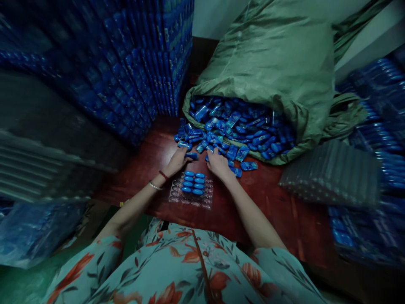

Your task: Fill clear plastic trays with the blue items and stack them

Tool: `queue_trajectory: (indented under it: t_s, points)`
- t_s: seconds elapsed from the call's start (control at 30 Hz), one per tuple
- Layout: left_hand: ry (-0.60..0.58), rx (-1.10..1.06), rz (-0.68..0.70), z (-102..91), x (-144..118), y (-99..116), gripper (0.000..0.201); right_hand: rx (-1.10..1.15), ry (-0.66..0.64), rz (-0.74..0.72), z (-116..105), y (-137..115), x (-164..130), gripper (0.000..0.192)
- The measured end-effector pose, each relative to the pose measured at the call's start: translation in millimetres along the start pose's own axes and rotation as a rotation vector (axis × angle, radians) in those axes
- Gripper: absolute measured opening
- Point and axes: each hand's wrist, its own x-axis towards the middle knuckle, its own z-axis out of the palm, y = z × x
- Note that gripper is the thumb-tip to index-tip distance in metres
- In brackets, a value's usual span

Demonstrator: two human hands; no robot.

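Note:
A clear plastic blister tray (pixel 190 197) lies on the red wooden table (pixel 272 202) in front of me, with several small blue items (pixel 193 183) seated in its far pockets. My left hand (pixel 177 161) reaches past the tray's far left corner and pinches one blue item (pixel 192 156). My right hand (pixel 218 164) rests palm down at the near edge of the loose pile of blue items (pixel 221 135); whether it grips one is hidden. The pile spills from an open green sack (pixel 272 63).
Tall stacks of filled blue packs (pixel 126 63) stand at the left and more (pixel 376 126) at the right. Stacks of clear empty trays sit at the left (pixel 38 156) and right (pixel 332 173). A plastic bag (pixel 31 232) lies low on the left.

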Motion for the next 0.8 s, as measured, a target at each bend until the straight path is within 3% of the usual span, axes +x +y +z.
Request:
queue_trajectory:
  t_s: [0.1,0.2,0.3,0.37,0.47,0.57,0.7,0.8]
  points:
    - [0.142,-0.183,-0.071,-14.9,-42.3,-21.9,0.016,0.040,0.022,0.070,12.4,19.3,-26.1,0.039]
    - [0.293,-0.234,-0.107,-29.2,-100.7,-35.8,0.018,0.164,0.105,0.067,23.9,37.7,-56.8,0.031]
    - [0.290,-0.239,-0.093,-35.0,-156.2,-28.2,0.016,0.463,0.248,0.082,32.4,48.9,-91.6,0.024]
    - [0.263,-0.260,-0.093,-30.9,-179.9,-12.4,0.015,0.700,0.248,0.123,37.6,49.1,-114.3,0.026]
    - [0.276,-0.280,-0.065,-15.5,-190.0,11.8,0.014,0.941,0.113,0.070,48.1,33.9,-140.5,0.031]
    - [0.239,-0.209,0.052,1.1,-183.0,21.3,0.019,0.975,0.112,-0.030,61.5,6.7,-151.7,0.027]
    - [0.131,0.011,0.257,9.6,-174.2,16.8,0.033,0.723,0.281,-0.222,70.7,-18.1,-149.3,0.025]
    - [0.052,0.119,0.346,4.7,-170.4,18.3,0.035,0.415,0.306,-0.384,63.6,-23.9,-146.1,0.034]
